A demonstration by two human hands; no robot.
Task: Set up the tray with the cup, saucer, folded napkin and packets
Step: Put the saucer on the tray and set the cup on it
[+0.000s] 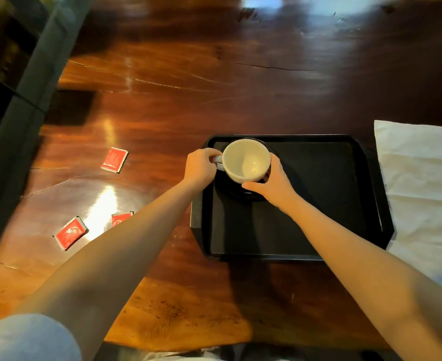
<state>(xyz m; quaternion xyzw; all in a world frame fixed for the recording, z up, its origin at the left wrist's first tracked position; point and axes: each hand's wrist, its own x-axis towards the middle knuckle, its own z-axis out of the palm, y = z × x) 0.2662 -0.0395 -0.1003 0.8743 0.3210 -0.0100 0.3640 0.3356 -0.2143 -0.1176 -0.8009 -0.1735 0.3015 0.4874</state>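
A white cup [246, 160] sits over a black saucer [236, 192] in the far left corner of the black tray [318, 194]. My left hand [201, 166] pinches the cup's handle on its left side. My right hand [273, 182] curls round the cup's near right wall. An unfolded white napkin [423, 188] lies flat on the table to the right of the tray, its edge tucked under the tray's right rim. Three red packets lie on the table to the left: one far [114, 160], one near left [70, 233], one [120, 218] partly hidden by my left forearm.
The glossy wooden table [214, 87] stretches away beyond the tray. A dark grey frame [29, 95] runs diagonally along the table's left side. The table's near edge is just below my forearms.
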